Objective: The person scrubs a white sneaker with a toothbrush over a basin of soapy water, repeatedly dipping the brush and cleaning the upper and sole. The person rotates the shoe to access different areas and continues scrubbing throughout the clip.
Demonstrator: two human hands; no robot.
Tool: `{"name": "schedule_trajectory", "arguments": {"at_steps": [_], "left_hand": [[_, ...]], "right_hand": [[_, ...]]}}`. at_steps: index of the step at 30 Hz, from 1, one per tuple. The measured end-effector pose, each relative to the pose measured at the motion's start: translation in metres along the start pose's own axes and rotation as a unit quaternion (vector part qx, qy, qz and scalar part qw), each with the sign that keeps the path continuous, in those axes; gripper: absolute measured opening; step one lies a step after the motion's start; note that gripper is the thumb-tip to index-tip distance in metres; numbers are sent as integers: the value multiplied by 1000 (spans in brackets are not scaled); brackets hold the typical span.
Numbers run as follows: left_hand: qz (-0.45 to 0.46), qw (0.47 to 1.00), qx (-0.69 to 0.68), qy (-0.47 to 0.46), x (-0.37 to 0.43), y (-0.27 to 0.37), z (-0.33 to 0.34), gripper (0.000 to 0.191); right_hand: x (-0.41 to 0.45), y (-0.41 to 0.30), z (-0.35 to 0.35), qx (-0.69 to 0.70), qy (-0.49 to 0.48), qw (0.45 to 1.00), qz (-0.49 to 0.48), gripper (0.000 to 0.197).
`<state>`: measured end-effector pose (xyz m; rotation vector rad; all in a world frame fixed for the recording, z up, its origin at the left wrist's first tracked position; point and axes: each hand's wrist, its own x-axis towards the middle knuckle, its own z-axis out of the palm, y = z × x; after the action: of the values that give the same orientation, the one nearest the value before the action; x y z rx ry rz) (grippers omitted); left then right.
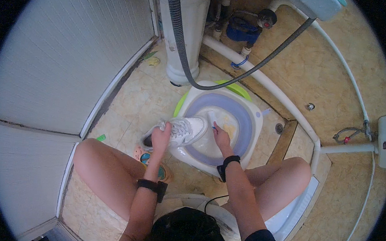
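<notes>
My left hand [161, 137] grips a white lace-up sneaker [192, 127] around its ankle and tongue area. The toe of the shoe points right, over the rim of a white and lilac plastic basin [253, 144]. In my right hand [221, 137] is a small brush [212, 116] with a pale head and a bit of blue at the grip. It is held over the basin, just right of the toe and apart from it. Shallow, cloudy water [204, 144] and a yellowish patch [229, 126] show inside the basin.
A lime-green basin rim [236, 89] shows behind the white one. A grey corrugated hose [211, 88] droops across its far edge. Beyond stands a white pedestal [184, 37]. A white pipe [274, 89] follows the right wall, near a floor drain [279, 128]. Ribbed panels [67, 56] line the left.
</notes>
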<state>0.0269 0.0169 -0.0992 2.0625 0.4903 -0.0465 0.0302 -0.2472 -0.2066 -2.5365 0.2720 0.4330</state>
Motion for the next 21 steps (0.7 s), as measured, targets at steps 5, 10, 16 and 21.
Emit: {"name": "schedule_trajectory", "arguments": {"at_steps": [5,10,16,21], "left_hand": [[51,994,96,10,-3,3,5,56],[53,996,67,-10,-8,7,9,63],[55,994,88,-11,-11,8,11,63],[33,997,72,-10,-14,10,15,60]], "right_hand": [[4,-6,-26,-77,-57,993,-65,36],[-38,-41,-66,183,166,969,-25,36],[-132,-109,-60,192,138,964,-122,38],[-141,-120,-48,167,123,974,-87,38]]}}
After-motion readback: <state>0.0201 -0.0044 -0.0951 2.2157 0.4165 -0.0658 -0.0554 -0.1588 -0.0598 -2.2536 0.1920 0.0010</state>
